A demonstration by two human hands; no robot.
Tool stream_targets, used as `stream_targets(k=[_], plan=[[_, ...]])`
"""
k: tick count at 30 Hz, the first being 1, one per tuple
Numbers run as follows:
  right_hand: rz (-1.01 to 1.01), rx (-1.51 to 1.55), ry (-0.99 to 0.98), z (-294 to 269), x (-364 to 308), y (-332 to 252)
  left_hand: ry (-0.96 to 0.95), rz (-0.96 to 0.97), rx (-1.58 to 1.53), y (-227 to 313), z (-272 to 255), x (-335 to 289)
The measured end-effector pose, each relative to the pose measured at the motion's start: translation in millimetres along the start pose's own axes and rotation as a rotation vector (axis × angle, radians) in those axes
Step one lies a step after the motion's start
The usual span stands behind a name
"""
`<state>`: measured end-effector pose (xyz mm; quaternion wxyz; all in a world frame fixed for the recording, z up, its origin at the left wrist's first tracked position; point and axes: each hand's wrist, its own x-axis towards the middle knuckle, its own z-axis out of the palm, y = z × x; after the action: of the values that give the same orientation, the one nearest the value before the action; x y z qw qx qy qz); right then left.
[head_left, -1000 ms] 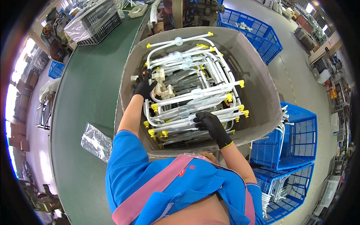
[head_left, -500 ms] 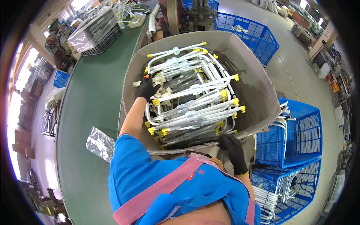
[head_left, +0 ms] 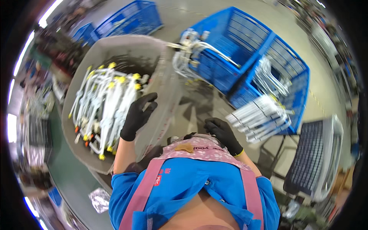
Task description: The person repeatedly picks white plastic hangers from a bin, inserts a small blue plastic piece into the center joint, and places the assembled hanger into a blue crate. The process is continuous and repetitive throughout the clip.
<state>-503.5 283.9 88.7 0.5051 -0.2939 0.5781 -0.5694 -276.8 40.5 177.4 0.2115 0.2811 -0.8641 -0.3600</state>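
In a black glove, my left hand (head_left: 138, 115) hovers over the near right rim of a big grey-brown carton (head_left: 90, 57), thumb and fingers apart and holding nothing. Inside the carton lies a pile of white tube frames (head_left: 111, 96) with yellow end caps, close to the left of that hand. My right hand (head_left: 223, 135), gloved in black too, hangs in front of my pink apron (head_left: 207, 143). Its fingers are loosely bent, with nothing visible in them.
Two blue plastic crates (head_left: 245, 32) stand to the right, holding white bent tubes. Bundled white tubes (head_left: 260, 117) stick out of the nearer crate. A black mesh-like crate (head_left: 308, 153) is at the far right. A green table (head_left: 67, 161) runs along the left, with a clear plastic bag (head_left: 100, 200).
My body and view have turned right, toward the blue crates. My left hand has left the frames in the carton and come over its rim. The right hand stays near my waist.
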Motion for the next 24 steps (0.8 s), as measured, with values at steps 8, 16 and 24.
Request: stream_targets(k=[8, 16, 24], plan=[[-0.027, 0.043, 0.460, -91, -121, 23, -0.512, 0.223, -0.181, 54, 185, 51], [0.056, 0.127, 0.762, -113, -163, 44, -0.789, 0.244, -0.013, 55, 285, 115], [0.111, 0.007, 0.865, -145, -87, 21, -0.582, 0.188, -0.009, -55, 329, 243]])
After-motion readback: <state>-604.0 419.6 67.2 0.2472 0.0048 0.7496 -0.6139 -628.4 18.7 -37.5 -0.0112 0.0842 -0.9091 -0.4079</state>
